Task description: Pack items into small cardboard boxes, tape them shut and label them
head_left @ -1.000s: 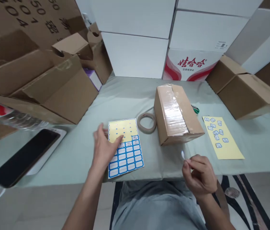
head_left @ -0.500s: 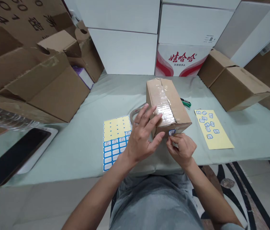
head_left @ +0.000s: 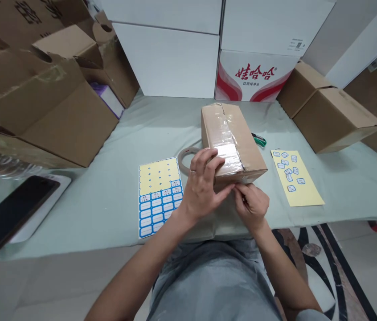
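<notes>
A small brown box (head_left: 248, 145) sits on the table (head_left: 101, 214), closed with shiny clear tape (head_left: 220, 127), so its inside is hidden. The left hand (head_left: 202, 185) rests on its near left corner, fingers bent and a bit apart on top, thumb stretched along the near side. The right hand (head_left: 252, 203) is at that same side with its fingers curled in; I cannot tell if the tips pinch anything. A blue-edged label sheet (head_left: 158, 180) lies to the left, and a yellow sheet (head_left: 305, 196) with little stickers (head_left: 301, 181) lies to the right. A big brown box (head_left: 61, 107) stands open, with a purple and white box (head_left: 108, 99) just beside it
</notes>
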`<state>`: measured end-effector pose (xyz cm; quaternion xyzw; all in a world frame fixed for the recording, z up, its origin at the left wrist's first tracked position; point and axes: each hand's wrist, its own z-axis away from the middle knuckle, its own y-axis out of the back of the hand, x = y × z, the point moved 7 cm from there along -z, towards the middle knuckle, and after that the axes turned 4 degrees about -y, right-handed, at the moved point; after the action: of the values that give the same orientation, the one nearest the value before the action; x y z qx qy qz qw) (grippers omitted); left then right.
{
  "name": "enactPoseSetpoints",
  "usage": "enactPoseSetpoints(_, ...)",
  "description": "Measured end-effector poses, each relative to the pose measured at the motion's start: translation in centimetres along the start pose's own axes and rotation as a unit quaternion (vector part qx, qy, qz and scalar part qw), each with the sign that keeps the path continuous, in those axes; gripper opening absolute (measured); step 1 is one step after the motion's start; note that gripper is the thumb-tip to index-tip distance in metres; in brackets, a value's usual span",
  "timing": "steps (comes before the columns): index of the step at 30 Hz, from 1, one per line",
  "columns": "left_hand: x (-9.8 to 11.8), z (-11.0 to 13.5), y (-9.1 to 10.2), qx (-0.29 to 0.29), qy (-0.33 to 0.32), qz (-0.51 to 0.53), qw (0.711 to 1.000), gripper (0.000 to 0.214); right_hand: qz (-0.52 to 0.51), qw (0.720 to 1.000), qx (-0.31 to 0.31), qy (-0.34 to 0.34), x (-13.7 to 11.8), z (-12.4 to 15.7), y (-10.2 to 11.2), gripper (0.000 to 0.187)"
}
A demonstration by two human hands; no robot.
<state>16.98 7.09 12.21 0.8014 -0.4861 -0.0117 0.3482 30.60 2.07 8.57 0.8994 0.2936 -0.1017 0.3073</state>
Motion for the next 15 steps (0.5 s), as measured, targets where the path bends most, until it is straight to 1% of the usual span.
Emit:
enactPoseSetpoints(2,-0.1,0.0,-0.2,0.013,-0.001,-0.007,1.000,0.056,-0.031,0.999,-0.005,-0.033,0.7,-0.1,0.3,0.012)
enactPoseSetpoints(5,-0.2,0.0,-0.4,0.020,-0.001,-0.005,1.000,0.054,-0.074,0.992,0.002,-0.101,1.8,-0.3,1.0,0.012)
enactPoseSetpoints(8,-0.1,-0.1,-0.5,0.025,0.014,0.008,1.000,0.053,-0.114,0.982,0.000,-0.152,2.4,-0.4,1.3,0.011)
enactPoseSetpoints(11,-0.1,-0.1,-0.6,0.030,0.032,0.018,0.999,0.053,-0.152,0.973,-0.012,-0.175,2.3,-0.4,1.0,0.011)
enactPoseSetpoints(15,-0.1,-0.1,-0.6,0.039,0.028,0.022,0.999,0.053,-0.183,0.964,-0.024,-0.193,2.2,-0.2,0.3,0.014)
